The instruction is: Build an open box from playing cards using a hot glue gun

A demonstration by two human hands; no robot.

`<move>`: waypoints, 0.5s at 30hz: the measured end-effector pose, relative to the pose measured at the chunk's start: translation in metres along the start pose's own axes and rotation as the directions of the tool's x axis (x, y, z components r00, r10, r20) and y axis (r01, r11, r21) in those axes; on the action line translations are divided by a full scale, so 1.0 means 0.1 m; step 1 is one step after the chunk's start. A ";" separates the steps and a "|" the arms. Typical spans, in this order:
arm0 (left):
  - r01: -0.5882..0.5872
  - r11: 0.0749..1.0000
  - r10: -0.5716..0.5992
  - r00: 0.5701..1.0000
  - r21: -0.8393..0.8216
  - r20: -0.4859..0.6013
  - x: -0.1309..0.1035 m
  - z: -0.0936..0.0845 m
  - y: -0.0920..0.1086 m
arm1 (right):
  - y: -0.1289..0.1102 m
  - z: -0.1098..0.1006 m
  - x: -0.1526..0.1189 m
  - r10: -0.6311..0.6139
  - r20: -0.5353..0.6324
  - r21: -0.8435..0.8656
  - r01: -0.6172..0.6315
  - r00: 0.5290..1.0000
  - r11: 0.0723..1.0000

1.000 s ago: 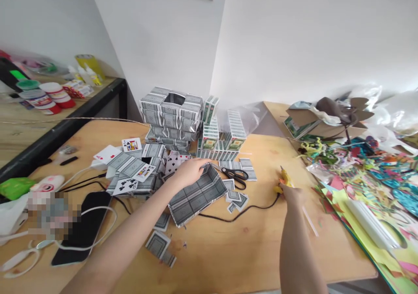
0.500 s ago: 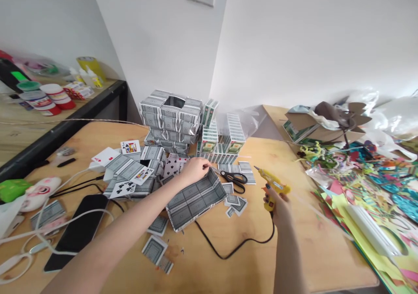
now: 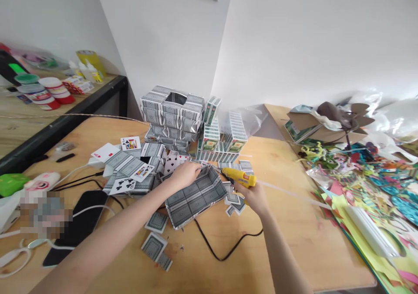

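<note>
An open box made of playing cards [image 3: 192, 195] lies on the wooden table, its grey patterned inside facing up. My left hand [image 3: 185, 175] is closed in a pinch at the box's far rim; the fingers hide that part of the edge. A yellow hot glue gun [image 3: 240, 177] is gripped in my right hand [image 3: 254, 197], its nozzle pointing left at the box's far right corner. The scissors behind it are almost wholly covered. Loose and cut cards [image 3: 156, 222] lie around the box.
Behind stand a stacked card-covered structure [image 3: 173, 115] and green card packs [image 3: 237, 131]. Scattered cards [image 3: 126, 165], a black phone [image 3: 80, 224] and white cables are at left. The glue gun's black cord [image 3: 225, 257] loops in front. Coloured paper scraps [image 3: 355, 215] cover the right side.
My right hand has brought the glue gun left, from beside the scissors to the box's far right corner. My left hand has shifted slightly left and stays closed at the rim.
</note>
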State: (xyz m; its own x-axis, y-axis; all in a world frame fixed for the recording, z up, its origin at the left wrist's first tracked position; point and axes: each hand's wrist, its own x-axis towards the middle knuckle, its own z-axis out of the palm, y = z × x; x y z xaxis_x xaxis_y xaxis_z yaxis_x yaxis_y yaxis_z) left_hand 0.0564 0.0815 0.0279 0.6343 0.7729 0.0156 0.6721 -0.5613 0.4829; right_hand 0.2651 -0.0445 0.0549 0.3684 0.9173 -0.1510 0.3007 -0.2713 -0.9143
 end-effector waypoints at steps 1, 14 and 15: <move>0.006 0.999 -0.006 1.000 0.033 0.005 -0.02 0.01 -0.01 | -0.02 0.04 0.03 -0.018 0.020 -0.057 0.019 1.000 0.998; 0.069 0.996 -0.072 0.997 0.065 0.042 -0.01 0.05 -0.02 | -0.20 0.27 0.21 -0.176 0.058 -0.401 0.184 0.983 0.897; 0.067 0.995 -0.071 0.996 0.075 0.049 -0.01 0.05 -0.02 | -0.21 0.28 0.20 -0.172 0.064 -0.435 0.182 0.983 0.882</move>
State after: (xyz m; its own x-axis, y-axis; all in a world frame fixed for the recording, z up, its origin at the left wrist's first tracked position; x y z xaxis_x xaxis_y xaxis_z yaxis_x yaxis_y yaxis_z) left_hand 0.0566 0.0805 0.0230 0.6030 0.7954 -0.0612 0.7399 -0.5290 0.4156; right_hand 0.2418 -0.0119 0.0605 0.2547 0.9669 -0.0155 0.7146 -0.1990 -0.6706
